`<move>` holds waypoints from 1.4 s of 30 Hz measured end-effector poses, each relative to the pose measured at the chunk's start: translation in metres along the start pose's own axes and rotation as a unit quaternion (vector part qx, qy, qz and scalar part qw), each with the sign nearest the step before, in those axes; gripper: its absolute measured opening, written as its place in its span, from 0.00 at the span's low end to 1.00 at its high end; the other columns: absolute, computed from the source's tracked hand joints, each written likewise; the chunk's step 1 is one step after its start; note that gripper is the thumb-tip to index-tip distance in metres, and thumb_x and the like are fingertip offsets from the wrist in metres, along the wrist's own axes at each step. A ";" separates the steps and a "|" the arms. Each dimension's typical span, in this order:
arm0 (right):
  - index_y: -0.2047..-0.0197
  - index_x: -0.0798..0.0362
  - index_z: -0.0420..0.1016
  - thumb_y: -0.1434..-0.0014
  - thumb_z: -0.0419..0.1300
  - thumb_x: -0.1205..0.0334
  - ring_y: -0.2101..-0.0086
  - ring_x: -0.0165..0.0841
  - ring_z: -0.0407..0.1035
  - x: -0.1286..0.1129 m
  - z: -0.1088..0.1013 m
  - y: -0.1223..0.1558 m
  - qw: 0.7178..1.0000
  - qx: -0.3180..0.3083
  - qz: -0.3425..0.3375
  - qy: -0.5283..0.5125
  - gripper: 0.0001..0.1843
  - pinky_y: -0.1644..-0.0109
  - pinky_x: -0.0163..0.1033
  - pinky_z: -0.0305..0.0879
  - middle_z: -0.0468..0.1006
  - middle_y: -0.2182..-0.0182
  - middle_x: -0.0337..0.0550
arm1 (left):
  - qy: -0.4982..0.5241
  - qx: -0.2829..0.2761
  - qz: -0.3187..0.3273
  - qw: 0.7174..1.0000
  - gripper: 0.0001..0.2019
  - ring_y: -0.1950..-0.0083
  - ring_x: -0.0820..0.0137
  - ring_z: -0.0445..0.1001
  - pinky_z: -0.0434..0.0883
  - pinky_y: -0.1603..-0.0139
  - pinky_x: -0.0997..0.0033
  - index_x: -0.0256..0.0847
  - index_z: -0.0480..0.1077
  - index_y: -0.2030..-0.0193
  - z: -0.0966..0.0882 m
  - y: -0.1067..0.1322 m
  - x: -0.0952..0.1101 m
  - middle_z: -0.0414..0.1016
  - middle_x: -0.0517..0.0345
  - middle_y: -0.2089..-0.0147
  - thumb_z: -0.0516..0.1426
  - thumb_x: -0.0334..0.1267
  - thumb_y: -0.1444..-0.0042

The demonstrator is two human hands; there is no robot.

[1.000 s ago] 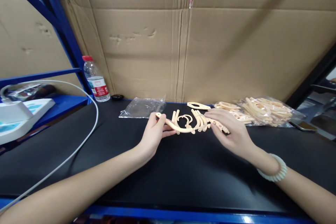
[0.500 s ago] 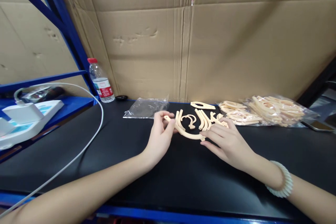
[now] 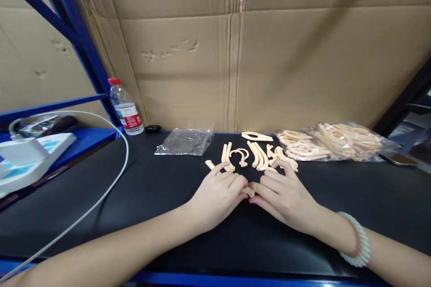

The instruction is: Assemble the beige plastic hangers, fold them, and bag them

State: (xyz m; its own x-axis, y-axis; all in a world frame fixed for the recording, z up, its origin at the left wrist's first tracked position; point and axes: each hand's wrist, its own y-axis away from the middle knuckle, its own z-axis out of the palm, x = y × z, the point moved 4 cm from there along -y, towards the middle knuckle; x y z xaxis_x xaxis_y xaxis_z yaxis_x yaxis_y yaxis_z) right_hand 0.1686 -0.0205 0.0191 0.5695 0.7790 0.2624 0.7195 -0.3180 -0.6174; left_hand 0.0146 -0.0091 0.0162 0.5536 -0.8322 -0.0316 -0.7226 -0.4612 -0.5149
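My left hand point(image 3: 218, 195) and my right hand point(image 3: 284, 193) meet low over the black tabletop, fingertips pinching one end of a curved beige hanger arm point(image 3: 249, 191). Its middle is hidden behind my left hand; a beige end at upper left appears to belong to it. Just beyond my fingers lie two narrow curved arms point(image 3: 226, 156), two hook-shaped pieces point(image 3: 243, 157) and several more curved arms point(image 3: 258, 156). Small beige parts point(image 3: 281, 154) lie behind my right fingers, partly covered by them. A flat beige piece with an oval opening point(image 3: 256, 136) rests farther back.
Clear bags of beige parts point(image 3: 346, 141) lie at the back right, beside a phone-like flat object point(image 3: 399, 159). A crumpled clear bag point(image 3: 185, 141) and a water bottle point(image 3: 128, 112) stand back left. A white cable point(image 3: 126, 157) loops from a power strip point(image 3: 50, 152). Cardboard point(image 3: 182, 89) walls the back.
My left hand has slid right along the hanger arm, from its left end to near my right fingers. The arm and both hands are now closer to me; the view has shifted slightly.
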 end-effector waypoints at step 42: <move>0.68 0.52 0.78 0.35 0.59 0.57 0.76 0.27 0.61 0.016 0.007 0.002 0.938 -0.082 0.107 -0.320 0.12 0.54 0.42 0.55 0.68 0.81 0.32 | -0.081 -0.014 0.130 0.988 0.13 0.73 0.69 0.69 0.60 0.67 0.67 0.41 0.67 0.65 0.003 0.000 0.006 0.71 0.61 0.73 0.45 0.31 0.32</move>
State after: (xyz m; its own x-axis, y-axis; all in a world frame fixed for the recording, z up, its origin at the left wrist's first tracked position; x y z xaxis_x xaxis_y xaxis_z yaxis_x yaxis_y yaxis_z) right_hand 0.1764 -0.0052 0.0172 0.3898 0.8358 -0.3866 0.6970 -0.5421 -0.4694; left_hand 0.0195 -0.0130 0.0137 0.4046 -0.8647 -0.2977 -0.8590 -0.2477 -0.4481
